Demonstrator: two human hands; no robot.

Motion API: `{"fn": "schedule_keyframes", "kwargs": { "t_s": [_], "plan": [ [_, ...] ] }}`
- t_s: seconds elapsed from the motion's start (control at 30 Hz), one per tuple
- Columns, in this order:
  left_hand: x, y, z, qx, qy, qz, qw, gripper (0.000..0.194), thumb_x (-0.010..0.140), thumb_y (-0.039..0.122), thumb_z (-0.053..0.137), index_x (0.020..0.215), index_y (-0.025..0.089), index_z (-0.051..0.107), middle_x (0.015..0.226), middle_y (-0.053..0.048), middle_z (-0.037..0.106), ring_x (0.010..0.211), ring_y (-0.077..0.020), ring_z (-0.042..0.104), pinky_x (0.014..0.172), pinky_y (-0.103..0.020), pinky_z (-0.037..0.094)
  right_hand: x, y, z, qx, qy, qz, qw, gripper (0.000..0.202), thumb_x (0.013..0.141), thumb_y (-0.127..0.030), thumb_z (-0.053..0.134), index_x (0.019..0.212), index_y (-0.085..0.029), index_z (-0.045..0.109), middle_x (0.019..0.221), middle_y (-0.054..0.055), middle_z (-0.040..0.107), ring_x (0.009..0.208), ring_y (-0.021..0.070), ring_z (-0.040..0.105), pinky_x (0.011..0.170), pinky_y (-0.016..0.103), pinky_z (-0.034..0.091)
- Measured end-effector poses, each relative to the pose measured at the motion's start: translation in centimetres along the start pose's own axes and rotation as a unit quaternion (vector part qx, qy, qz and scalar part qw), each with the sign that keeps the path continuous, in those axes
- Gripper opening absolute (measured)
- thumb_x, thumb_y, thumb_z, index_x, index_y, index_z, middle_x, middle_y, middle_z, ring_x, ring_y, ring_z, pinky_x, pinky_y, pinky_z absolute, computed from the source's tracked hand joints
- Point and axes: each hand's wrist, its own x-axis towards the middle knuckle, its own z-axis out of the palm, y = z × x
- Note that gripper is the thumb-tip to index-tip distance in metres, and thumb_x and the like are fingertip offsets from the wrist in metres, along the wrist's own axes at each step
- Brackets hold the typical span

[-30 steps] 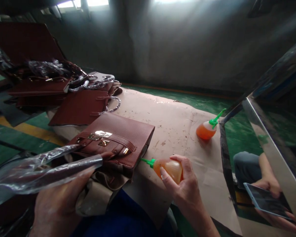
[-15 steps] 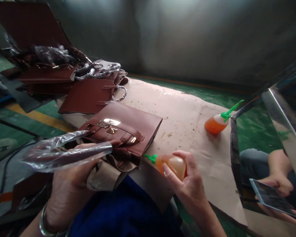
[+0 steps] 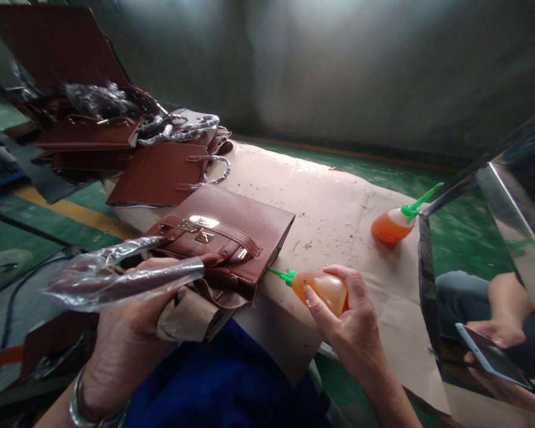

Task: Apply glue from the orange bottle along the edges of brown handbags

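Observation:
A brown leather handbag with gold hardware lies tilted at the table's near edge, its handle wrapped in clear plastic. My left hand is closed on the bag's near end, by the beige lining; its fingertips are hidden behind the handle and bag. In my right hand is a squeeze bottle of orange liquid, gripped between thumb and fingers. The bottle's thin green nozzle points left, its tip close to the bag's side edge; whether it touches, I cannot tell.
Another squeeze bottle with a green spout stands on the paper-covered table, among scattered scraps. More brown bags are piled at the left. Beyond a metal frame at right, another person's hands hold a phone.
My right hand has shifted slightly right with the squeeze bottle, drawing the nozzle back along the bag's side edge. My left hand and the bag have hardly moved.

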Motion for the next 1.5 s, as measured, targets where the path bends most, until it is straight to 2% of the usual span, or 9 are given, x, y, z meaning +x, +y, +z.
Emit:
{"fn": "schedule_keyframes", "kwargs": {
  "t_s": [0.07, 0.3, 0.5, 0.63, 0.87, 1.07, 1.2, 1.4, 1.5],
  "plan": [
    [0.1, 0.0, 0.0, 0.000, 0.008, 0.007, 1.000, 0.008, 0.088, 0.023, 0.048, 0.092, 0.022, 0.054, 0.097, -0.005, 0.060, 0.089, -0.0184, 0.057, 0.080, -0.031, 0.048, -0.2, -0.1, 0.0, -0.006, 0.000, -0.008, 1.000, 0.029, 0.078, -0.036, 0.063, 0.103, -0.024, 0.053, 0.095, 0.003, 0.055, 0.079, 0.0192, 0.057, 0.070, 0.035, 0.050],
    [-0.3, -0.4, 0.3, -0.006, 0.002, -0.010, 1.000, 0.013, 0.084, 0.020, 0.053, 0.096, 0.023, 0.057, 0.100, -0.003, 0.060, 0.091, -0.0188, 0.058, 0.081, -0.032, 0.047, -2.2, -1.8, 0.0, 0.046, -0.114, 0.008, 0.992, 0.027, 0.083, -0.037, 0.061, 0.105, -0.027, 0.049, 0.091, 0.001, 0.057, 0.077, 0.0176, 0.061, 0.067, 0.030, 0.051],
    [-0.5, -0.6, 0.7, -0.023, -0.016, -0.045, 0.999, 0.031, 0.081, 0.018, 0.058, 0.111, 0.026, 0.060, 0.102, -0.004, 0.061, 0.092, -0.0216, 0.060, 0.080, -0.037, 0.050, -2.1, -1.4, 0.0, 0.013, -0.060, -0.013, 0.998, 0.027, 0.081, -0.038, 0.062, 0.103, -0.026, 0.052, 0.092, 0.002, 0.057, 0.078, 0.0181, 0.061, 0.067, 0.030, 0.051],
    [-0.7, -0.6, 0.9, -0.019, -0.011, -0.044, 0.999, 0.041, 0.080, 0.018, 0.060, 0.120, 0.029, 0.058, 0.100, -0.005, 0.061, 0.091, -0.0228, 0.059, 0.079, -0.040, 0.051, -3.3, -2.5, 0.4, 0.064, -0.120, 0.021, 0.990, 0.027, 0.082, -0.040, 0.060, 0.103, -0.027, 0.051, 0.088, -0.001, 0.058, 0.072, 0.0162, 0.061, 0.067, 0.029, 0.051],
    [-0.1, -0.1, 0.8, -0.041, -0.029, -0.061, 0.997, 0.032, 0.082, 0.020, 0.059, 0.113, 0.025, 0.062, 0.099, -0.006, 0.065, 0.092, -0.0241, 0.061, 0.082, -0.042, 0.050, -3.9, -3.2, 1.1, 0.060, -0.086, 0.024, 0.994, 0.029, 0.082, -0.041, 0.060, 0.104, -0.025, 0.051, 0.091, 0.002, 0.057, 0.074, 0.0174, 0.059, 0.062, 0.028, 0.048],
    [0.1, 0.0, 0.6, -0.048, -0.020, -0.051, 0.997, 0.033, 0.081, 0.022, 0.060, 0.113, 0.026, 0.062, 0.098, -0.006, 0.065, 0.090, -0.0246, 0.062, 0.080, -0.042, 0.052, -4.5, -3.4, 1.0, 0.090, -0.126, 0.014, 0.988, 0.026, 0.080, -0.038, 0.059, 0.102, -0.027, 0.053, 0.088, -0.001, 0.058, 0.069, 0.0160, 0.059, 0.062, 0.028, 0.048],
    [0.3, 0.2, 0.5, -0.028, 0.002, -0.041, 0.999, 0.025, 0.084, 0.023, 0.055, 0.107, 0.023, 0.065, 0.094, -0.007, 0.065, 0.087, -0.0236, 0.062, 0.076, -0.040, 0.053, -4.3, -3.3, 1.1, 0.070, -0.085, 0.036, 0.993, 0.028, 0.080, -0.040, 0.061, 0.102, -0.026, 0.053, 0.089, 0.001, 0.060, 0.075, 0.0182, 0.060, 0.063, 0.028, 0.048],
    [0.3, 0.0, 0.6, -0.017, -0.014, -0.019, 1.000, 0.029, 0.084, 0.024, 0.056, 0.111, 0.022, 0.065, 0.089, -0.007, 0.065, 0.082, -0.0239, 0.061, 0.071, -0.040, 0.052, -4.5, -3.4, 1.1, 0.071, -0.137, -0.013, 0.988, 0.027, 0.080, -0.037, 0.061, 0.104, -0.026, 0.052, 0.091, 0.000, 0.060, 0.074, 0.0172, 0.061, 0.063, 0.027, 0.049],
    [0.4, -0.1, 0.6, -0.017, -0.007, -0.019, 1.000, 0.028, 0.084, 0.024, 0.055, 0.109, 0.020, 0.067, 0.088, -0.008, 0.066, 0.081, -0.0238, 0.062, 0.071, -0.039, 0.052, -4.1, -2.8, 0.8, 0.049, -0.122, -0.014, 0.991, 0.028, 0.081, -0.037, 0.062, 0.104, -0.026, 0.051, 0.089, 0.001, 0.059, 0.074, 0.0175, 0.061, 0.067, 0.029, 0.051]
  ]
}}
